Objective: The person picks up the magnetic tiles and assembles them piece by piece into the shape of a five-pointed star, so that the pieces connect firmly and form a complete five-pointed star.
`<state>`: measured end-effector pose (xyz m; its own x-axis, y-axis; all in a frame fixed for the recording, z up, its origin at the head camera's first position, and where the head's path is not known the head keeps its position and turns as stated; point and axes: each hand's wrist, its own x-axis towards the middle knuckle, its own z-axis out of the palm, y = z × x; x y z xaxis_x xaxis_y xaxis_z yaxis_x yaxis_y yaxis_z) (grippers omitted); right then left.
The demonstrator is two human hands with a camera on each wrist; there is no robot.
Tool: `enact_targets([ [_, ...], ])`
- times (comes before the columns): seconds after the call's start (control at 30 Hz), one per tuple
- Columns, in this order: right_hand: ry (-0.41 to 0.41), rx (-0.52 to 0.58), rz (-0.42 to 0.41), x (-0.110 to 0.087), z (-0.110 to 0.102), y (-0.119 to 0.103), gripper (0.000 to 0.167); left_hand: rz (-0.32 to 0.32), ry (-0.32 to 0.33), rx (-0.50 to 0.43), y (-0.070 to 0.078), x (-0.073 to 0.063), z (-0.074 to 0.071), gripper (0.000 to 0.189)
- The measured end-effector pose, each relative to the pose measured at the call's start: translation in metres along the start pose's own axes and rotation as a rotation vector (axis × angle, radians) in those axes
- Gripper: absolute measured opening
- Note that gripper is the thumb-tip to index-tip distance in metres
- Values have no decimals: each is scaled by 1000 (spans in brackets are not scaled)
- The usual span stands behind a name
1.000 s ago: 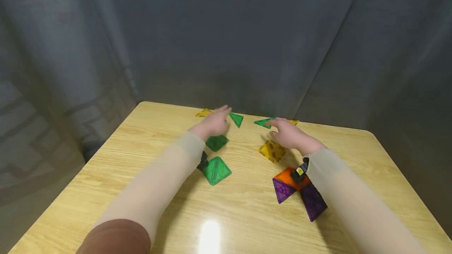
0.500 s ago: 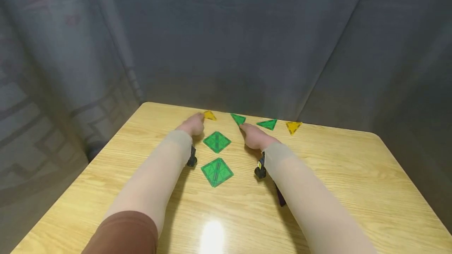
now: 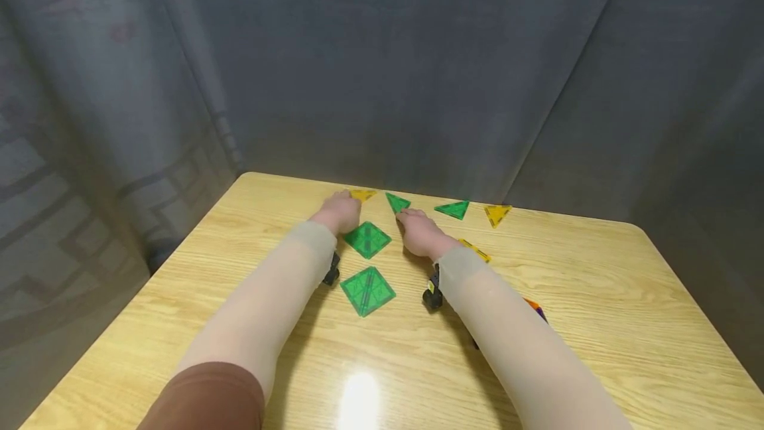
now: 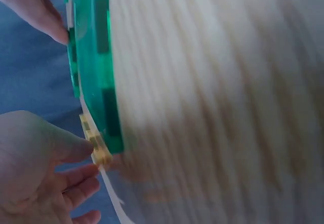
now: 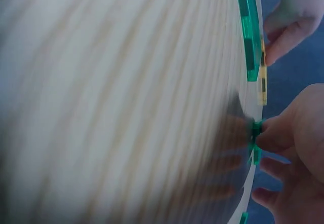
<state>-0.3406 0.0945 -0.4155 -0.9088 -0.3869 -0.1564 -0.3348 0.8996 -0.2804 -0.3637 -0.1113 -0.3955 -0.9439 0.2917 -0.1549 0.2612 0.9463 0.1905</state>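
My left hand [image 3: 342, 212] is at the far side of the table, pinching a yellow triangular magnetic tile [image 3: 364, 195] by its near corner. In the left wrist view its thumb and index finger meet at the tile's end. My right hand [image 3: 422, 233] holds a green triangular magnetic tile [image 3: 396, 201] between thumb and fingers; the fingertips partly cover it. Between my forearms lie two green diamonds of paired tiles, a farther one [image 3: 368, 239] and a nearer one [image 3: 368, 290].
Another green triangle [image 3: 453, 209] and a yellow triangle [image 3: 498, 215] lie along the back edge at right. A yellow piece [image 3: 475, 250] and an orange and purple piece [image 3: 535, 307] are mostly hidden behind my right arm. A grey curtain [image 3: 382, 71] hangs behind the wooden table [image 3: 597, 271].
Both hands first moved left, the right one from the green tile at right to the one at left. Since then the left hand has shifted right, turning the yellow tile; the green tile has slid slightly left.
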Motion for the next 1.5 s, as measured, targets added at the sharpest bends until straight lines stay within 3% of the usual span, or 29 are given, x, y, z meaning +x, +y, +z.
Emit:
enact_targets([
  [0.1, -3, 14, 5, 0, 1, -2, 53, 41, 14, 46, 3, 2, 0, 38],
  [0.2, -6, 46, 10, 1, 1, -4, 53, 59, -16, 98, 5, 3, 0, 42],
  [0.37, -9, 103, 1, 0, 1, -7, 56, 18, -93, 33, 7, 2, 2, 49],
  [1.17, 16, 241, -15, 1, 1, -17, 67, 125, 14, 104, 25, 3, 8, 38],
  [1.5, 8, 220, -10, 1, 4, -19, 69, 129, -18, 72, 27, 2, 10, 39],
])
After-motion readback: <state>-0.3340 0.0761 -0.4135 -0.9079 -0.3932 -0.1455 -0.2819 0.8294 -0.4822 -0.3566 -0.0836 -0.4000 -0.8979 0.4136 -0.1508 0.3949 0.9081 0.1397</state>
